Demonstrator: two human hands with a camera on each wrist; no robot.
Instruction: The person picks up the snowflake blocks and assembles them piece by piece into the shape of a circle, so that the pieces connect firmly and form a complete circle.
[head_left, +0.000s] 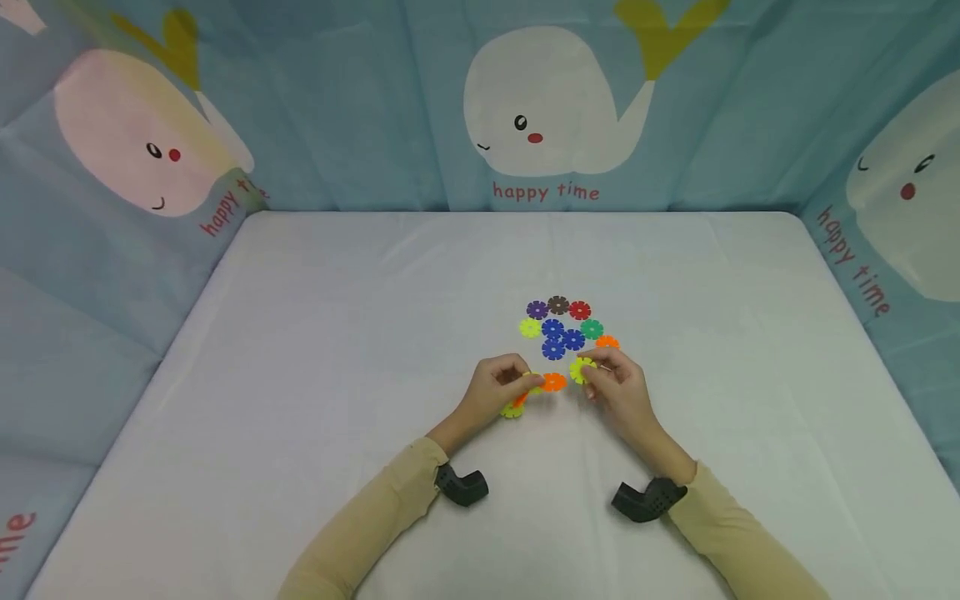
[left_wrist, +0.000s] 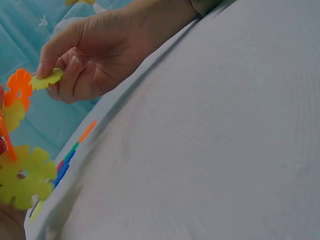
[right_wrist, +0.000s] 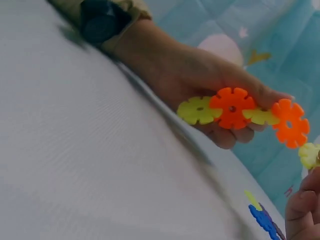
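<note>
My left hand pinches a short chain of interlocking snowflake discs, alternately yellow and orange. In the right wrist view its middle orange disc and end orange disc show clearly, joined through a yellow disc. A single yellow disc is pinched between thumb and fingers of my right hand. This disc faces the chain's orange end at very close range; whether the two touch, I cannot tell. The left fingers cover part of the chain in the head view.
Beyond the hands, loose discs lie flat on the white table: several blue, plus purple, brown, red, green, yellow and orange. A whale-printed curtain surrounds the table.
</note>
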